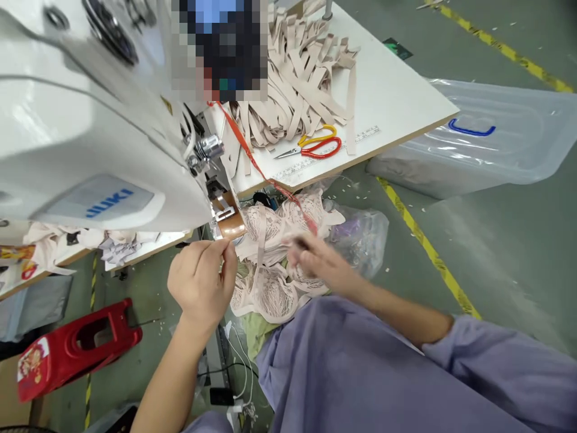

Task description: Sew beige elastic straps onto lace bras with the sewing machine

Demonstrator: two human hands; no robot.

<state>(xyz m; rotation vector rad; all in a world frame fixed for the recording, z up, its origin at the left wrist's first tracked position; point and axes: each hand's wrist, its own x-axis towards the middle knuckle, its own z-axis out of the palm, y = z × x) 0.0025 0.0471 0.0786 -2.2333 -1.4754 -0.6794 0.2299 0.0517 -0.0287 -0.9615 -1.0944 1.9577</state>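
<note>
My left hand (pixel 202 276) is closed in a pinch just below the metal presser parts (pixel 224 210) of the white sewing machine (pixel 90 132); anything between its fingertips is too small to see. My right hand (pixel 320 258), blurred, curls around a small dark object that I cannot make out. A red strip (pixel 246 147) runs down from near the machine head to this hand. Beige lace bras (pixel 273 291) lie piled over my lap, between and under the hands, with green cloth (pixel 259 334) beneath.
On the white tabletop (pixel 387 78) lie a heap of beige straps (pixel 297 84) and scissors (pixel 320 147) with red and yellow handles. A clear plastic bin (pixel 505 138) stands at right, a plastic bag (pixel 369 240) below the table edge. A red stool (pixel 81 349) is at lower left.
</note>
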